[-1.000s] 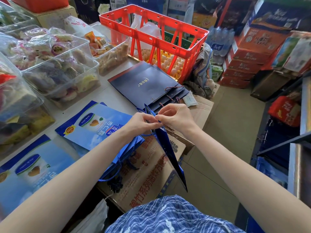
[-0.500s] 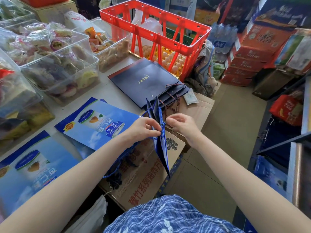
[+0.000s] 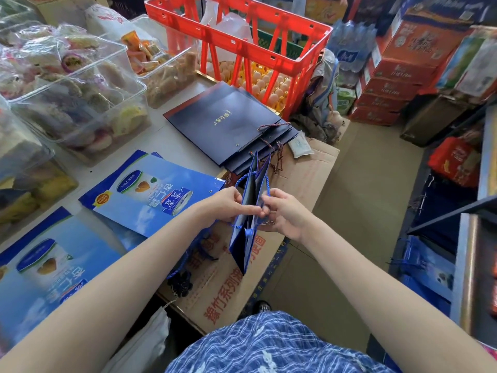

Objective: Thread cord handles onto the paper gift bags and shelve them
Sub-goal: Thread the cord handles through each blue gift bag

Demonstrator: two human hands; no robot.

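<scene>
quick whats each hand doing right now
Left hand: fingers pinch the blue gift bag near its upper edge.
Right hand: fingers curled, pinching the same bag from the other side.

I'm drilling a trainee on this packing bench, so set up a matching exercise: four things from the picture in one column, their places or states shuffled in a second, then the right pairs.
Things
1. blue gift bag
2. navy bags
3. red crate
4. light blue printed bags

Places or states
A. lying flat at the table's near left
B. held on edge between left hand and right hand
C. standing over trays of eggs
D. stacked flat beside the crate, cords at their open ends

Pairs: 1-B, 2-D, 3-C, 4-A
</scene>
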